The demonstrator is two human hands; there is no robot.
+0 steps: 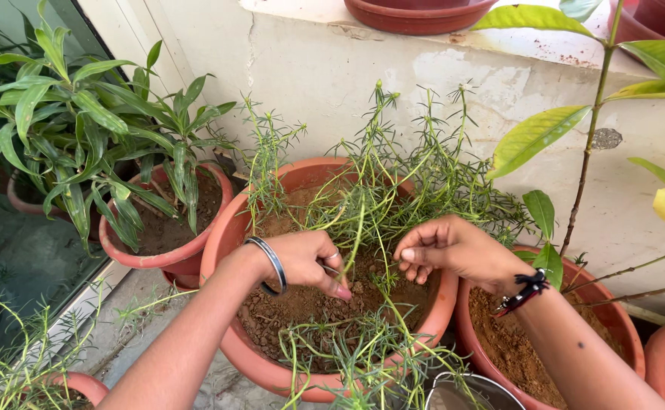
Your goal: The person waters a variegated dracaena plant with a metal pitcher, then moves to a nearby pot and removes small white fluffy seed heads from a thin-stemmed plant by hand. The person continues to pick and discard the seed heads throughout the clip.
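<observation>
Both hands work over the soil of the middle terracotta pot (230,228), among its thin green stems (378,197). The left hand (306,262) pinches fingertips down at the soil; whether it grips a stem is hidden. The right hand (454,247), just beside it, is curled, its hold unclear. A metal vessel (473,391) below the pot is cut off.

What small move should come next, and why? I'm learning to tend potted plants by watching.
Probably the left hand should press its pinched fingertips down into the soil at the base of the thin green stem. Both hands are low in the middle pot, the right hand is curled beside the same stem, and the soil there looks loose and lumpy.
</observation>
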